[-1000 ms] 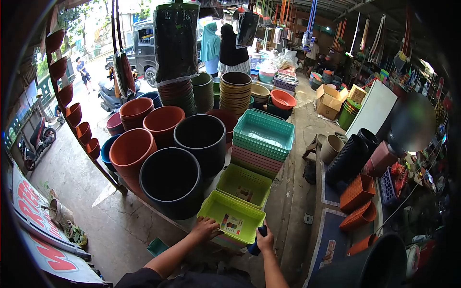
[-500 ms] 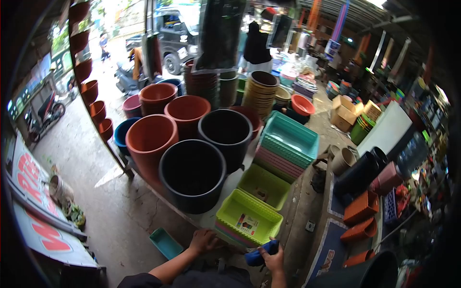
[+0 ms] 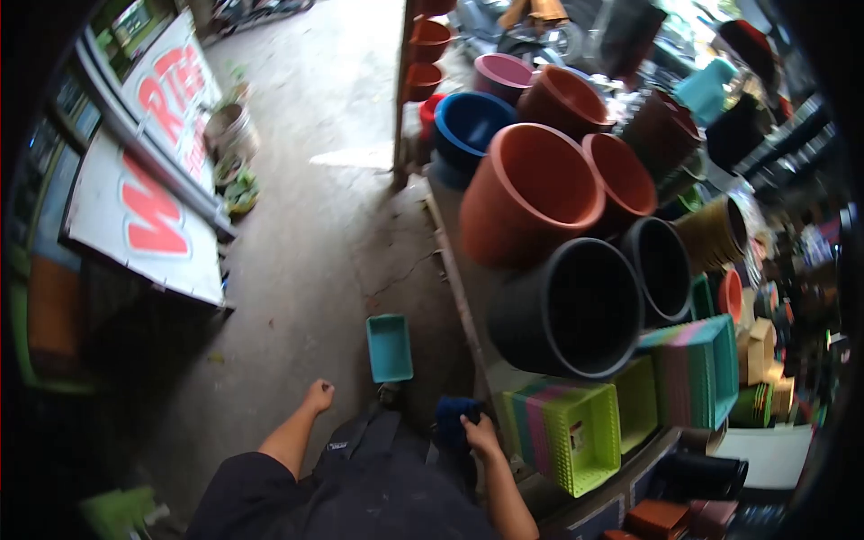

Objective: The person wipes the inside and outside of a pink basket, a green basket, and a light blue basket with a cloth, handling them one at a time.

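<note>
My right hand (image 3: 483, 434) is closed around a crumpled blue cloth (image 3: 457, 412), low beside the table's near corner. My left hand (image 3: 319, 396) hangs over the floor with its fingers curled in and nothing visible in them. Ahead of my body, a teal rectangular plastic basin (image 3: 390, 349) lies on the floor, apart from both hands. To the right of the cloth is a stack of plastic baskets (image 3: 589, 436) with a lime-green one at its open end. A label shows inside that basket.
Large black pots (image 3: 567, 310) and terracotta-coloured pots (image 3: 531, 198) crowd the table (image 3: 454, 279), with a blue pot (image 3: 472, 126) behind. Turquoise baskets (image 3: 720, 373) are stacked farther right. At left, white signboards (image 3: 144, 216) with red letters line the concrete floor (image 3: 306, 243).
The view has swung left and down toward the floor. My left hand has left the table edge beside the basket stack and its fingers have closed. The blue cloth stays in my right hand.
</note>
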`<state>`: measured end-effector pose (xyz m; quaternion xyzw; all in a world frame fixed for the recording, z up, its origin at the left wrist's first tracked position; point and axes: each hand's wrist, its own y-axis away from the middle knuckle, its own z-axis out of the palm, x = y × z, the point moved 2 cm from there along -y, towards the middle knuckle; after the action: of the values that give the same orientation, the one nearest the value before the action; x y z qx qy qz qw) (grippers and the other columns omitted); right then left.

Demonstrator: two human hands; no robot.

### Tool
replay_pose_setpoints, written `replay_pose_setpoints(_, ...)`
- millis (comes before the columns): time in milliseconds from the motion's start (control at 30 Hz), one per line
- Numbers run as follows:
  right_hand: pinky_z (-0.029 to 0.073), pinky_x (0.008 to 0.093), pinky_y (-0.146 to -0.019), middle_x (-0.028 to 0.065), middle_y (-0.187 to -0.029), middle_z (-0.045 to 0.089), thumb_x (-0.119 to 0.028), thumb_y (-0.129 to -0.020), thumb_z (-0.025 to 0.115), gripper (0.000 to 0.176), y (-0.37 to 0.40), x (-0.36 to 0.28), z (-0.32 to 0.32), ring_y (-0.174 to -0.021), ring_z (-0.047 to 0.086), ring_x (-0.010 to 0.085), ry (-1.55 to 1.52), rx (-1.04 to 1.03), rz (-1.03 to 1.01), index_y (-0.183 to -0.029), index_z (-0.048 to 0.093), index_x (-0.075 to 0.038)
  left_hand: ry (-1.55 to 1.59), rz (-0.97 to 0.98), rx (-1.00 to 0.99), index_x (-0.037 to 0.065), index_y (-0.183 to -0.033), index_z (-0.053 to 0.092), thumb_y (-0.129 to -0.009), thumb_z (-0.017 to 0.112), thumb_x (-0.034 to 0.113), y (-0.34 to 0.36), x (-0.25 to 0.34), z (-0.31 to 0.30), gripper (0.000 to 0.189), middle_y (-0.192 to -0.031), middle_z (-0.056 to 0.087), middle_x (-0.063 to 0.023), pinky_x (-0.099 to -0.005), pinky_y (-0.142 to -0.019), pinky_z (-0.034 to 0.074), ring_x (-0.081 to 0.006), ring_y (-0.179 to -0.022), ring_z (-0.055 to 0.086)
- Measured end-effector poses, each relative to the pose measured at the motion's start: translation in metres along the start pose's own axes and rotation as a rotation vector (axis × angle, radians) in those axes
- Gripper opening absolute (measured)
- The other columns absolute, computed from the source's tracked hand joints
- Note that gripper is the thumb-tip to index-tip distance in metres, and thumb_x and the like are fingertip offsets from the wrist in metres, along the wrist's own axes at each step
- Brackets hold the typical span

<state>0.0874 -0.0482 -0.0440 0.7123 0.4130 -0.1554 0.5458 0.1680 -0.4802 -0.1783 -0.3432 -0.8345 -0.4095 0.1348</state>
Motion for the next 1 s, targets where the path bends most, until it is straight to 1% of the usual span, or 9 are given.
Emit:
replay_pose_setpoints(100,0.046,0.0392,-0.095,0.0254,-0.117,0.064,-0.024,-0.091,0.064,0.046,-0.031,-0.031,0.036,-0.113,0.061,0.0354,0.161,-0.185,0.134,-0.124,0.055,0.007,0.059,-0.103,0.017,0.006,-0.106,0.065,-0.087,0.065,0.028,-0.003,-0.018,-0.014,0.029,-0.103,0.069,-0.0159,-0.0384,-0.087,0.050,-0.0307,-0.098,0.066)
replay_pose_setpoints(200,0.045,0.0411,-0.097,0.0239,-0.117,0.065,-0.023,-0.092,0.062,0.043,-0.097,-0.012,0.080,-0.113,0.061,0.0367,0.421,-0.063,0.055,-0.124,0.057,0.005,0.118,-0.205,0.019,0.006,-0.108,0.065,-0.088,0.064,0.026,-0.004,-0.014,-0.012,0.028,-0.103,0.070,-0.0148,-0.0386,-0.087,0.050,-0.0295,-0.099,0.066)
replay_pose_setpoints(367,0.042,0.0430,-0.102,0.0269,-0.129,0.056,-0.020,-0.090,0.060,0.049,-0.195,0.029,0.139,-0.123,0.054,0.0398,0.643,-0.207,0.166,-0.131,0.050,0.004,0.223,-0.226,-0.080,0.004,-0.111,0.064,-0.091,0.063,0.023,-0.022,-0.026,0.043,0.028,-0.103,0.070,-0.0155,-0.0379,-0.086,0.051,-0.0284,-0.099,0.067)
replay_pose_setpoints(433,0.041,0.0426,-0.104,0.0261,-0.130,0.056,-0.018,-0.089,0.059,0.050,-0.240,0.056,0.165,-0.124,0.053,0.0391,0.793,-0.345,0.087,-0.134,0.048,0.002,0.241,-0.206,-0.107,0.002,-0.111,0.063,-0.092,0.062,0.022,-0.038,-0.029,0.069,0.028,-0.103,0.070,-0.0166,-0.0379,-0.086,0.052,-0.0291,-0.098,0.067)
replay_pose_setpoints(500,0.041,0.0425,-0.103,0.0260,-0.129,0.056,-0.015,-0.089,0.058,0.051,-0.257,0.029,0.187,-0.123,0.053,0.0402,0.800,-0.445,0.007,-0.135,0.046,0.001,0.314,-0.172,-0.097,0.000,-0.111,0.062,-0.092,0.062,0.022,-0.059,-0.025,0.094,0.029,-0.104,0.069,-0.0175,-0.0387,-0.087,0.052,-0.0299,-0.099,0.067)
replay_pose_setpoints(633,0.043,0.0475,-0.099,0.0266,-0.127,0.057,-0.013,-0.088,0.054,0.056,-0.316,0.052,0.234,-0.118,0.054,0.0425,0.742,-0.586,0.005,-0.143,0.039,-0.011,0.329,-0.157,-0.144,0.001,-0.113,0.060,-0.093,0.061,0.022,-0.114,-0.029,0.145,0.029,-0.107,0.067,-0.0178,-0.0394,-0.088,0.051,-0.0301,-0.102,0.065)
replay_pose_setpoints(800,0.040,0.0449,-0.104,0.0248,-0.132,0.053,-0.011,-0.090,0.052,0.057,-0.370,0.103,0.275,-0.125,0.049,0.0411,0.746,-0.460,-0.058,-0.144,0.034,-0.001,0.266,-0.255,-0.234,0.003,-0.128,0.049,-0.091,0.063,0.025,-0.189,-0.031,0.191,0.045,-0.109,0.066,-0.0200,-0.0403,-0.088,0.050,-0.0328,-0.101,0.064)
replay_pose_setpoints(867,0.040,0.0462,-0.102,0.0256,-0.130,0.053,-0.012,-0.090,0.054,0.052,-0.384,0.100,0.281,-0.123,0.049,0.0411,0.809,-0.321,0.036,-0.138,0.038,0.000,0.336,-0.337,-0.252,0.002,-0.132,0.046,-0.090,0.064,0.027,-0.211,-0.024,0.207,0.052,-0.119,0.061,-0.0225,-0.0409,-0.094,0.047,-0.0343,-0.109,0.061)
replay_pose_setpoints(1000,0.042,0.0491,-0.098,0.0264,-0.122,0.057,-0.014,-0.091,0.055,0.043,-0.397,0.113,0.284,-0.117,0.054,0.0418,0.879,-0.311,0.103,-0.130,0.043,0.001,0.259,-0.310,-0.157,0.000,-0.137,0.039,-0.090,0.063,0.026,-0.232,-0.021,0.234,0.058,-0.131,0.053,-0.0238,-0.0413,-0.104,0.040,-0.0352,-0.124,0.051)
